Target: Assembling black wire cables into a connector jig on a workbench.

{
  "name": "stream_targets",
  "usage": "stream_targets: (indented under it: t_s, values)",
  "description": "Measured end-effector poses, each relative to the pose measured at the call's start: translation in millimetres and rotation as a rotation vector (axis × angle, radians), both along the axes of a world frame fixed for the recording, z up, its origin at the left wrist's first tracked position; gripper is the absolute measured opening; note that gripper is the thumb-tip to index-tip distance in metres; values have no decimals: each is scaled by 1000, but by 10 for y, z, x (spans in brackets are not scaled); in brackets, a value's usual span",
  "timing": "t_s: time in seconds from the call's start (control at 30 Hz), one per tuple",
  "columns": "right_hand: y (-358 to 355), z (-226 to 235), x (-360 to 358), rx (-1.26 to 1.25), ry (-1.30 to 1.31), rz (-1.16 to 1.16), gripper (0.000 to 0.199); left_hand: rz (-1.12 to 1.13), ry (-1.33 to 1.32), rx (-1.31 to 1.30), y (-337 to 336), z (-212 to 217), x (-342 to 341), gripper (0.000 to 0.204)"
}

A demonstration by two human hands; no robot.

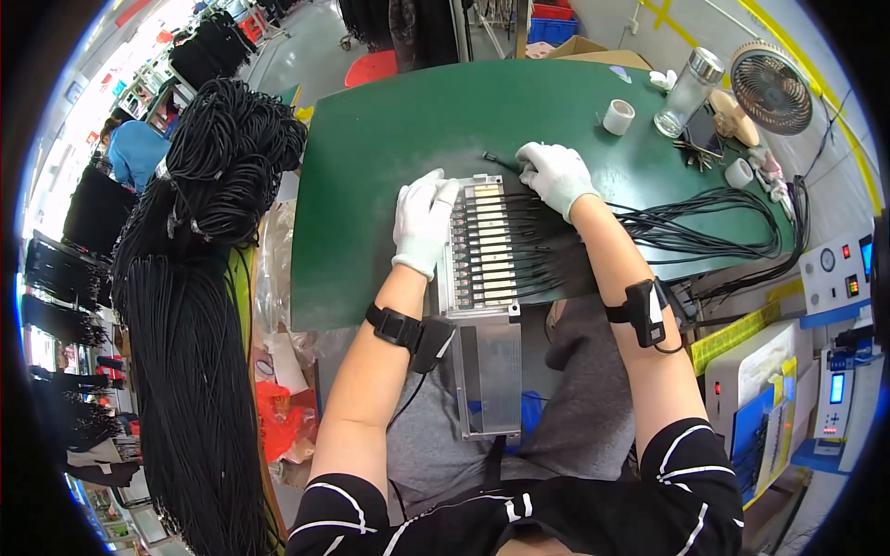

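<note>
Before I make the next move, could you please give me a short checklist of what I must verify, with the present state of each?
1. Left grip at the left edge of the frame: ok.
2. Plug held firmly by the right grip: cannot tell; it shows just beside the fingertips, but their hold is unclear.
3. Frame wholly over the table: not ok; its near part extends past the edge, toward the lap.
4. Cable coil free of tangles: cannot tell; its strands overlap.
5. Glass jar away from both grips: ok; it stands at the far right of the table.
</note>
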State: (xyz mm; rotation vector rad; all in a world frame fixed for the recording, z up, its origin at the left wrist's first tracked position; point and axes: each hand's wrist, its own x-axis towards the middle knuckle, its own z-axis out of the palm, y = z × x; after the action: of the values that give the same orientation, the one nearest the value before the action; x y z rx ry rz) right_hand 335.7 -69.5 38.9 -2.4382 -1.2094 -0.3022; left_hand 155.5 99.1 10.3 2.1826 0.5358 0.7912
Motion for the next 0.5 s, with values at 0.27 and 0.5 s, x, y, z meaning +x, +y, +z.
stream_targets:
  t_s: [0.27,0.5]
  values:
    - [-32,220,-146,213,86,460,23,44,-143,-292,15,47,4,30]
    - [156,126,-496,351,214,528,17,-64,-164,73,-68,198,-48,20]
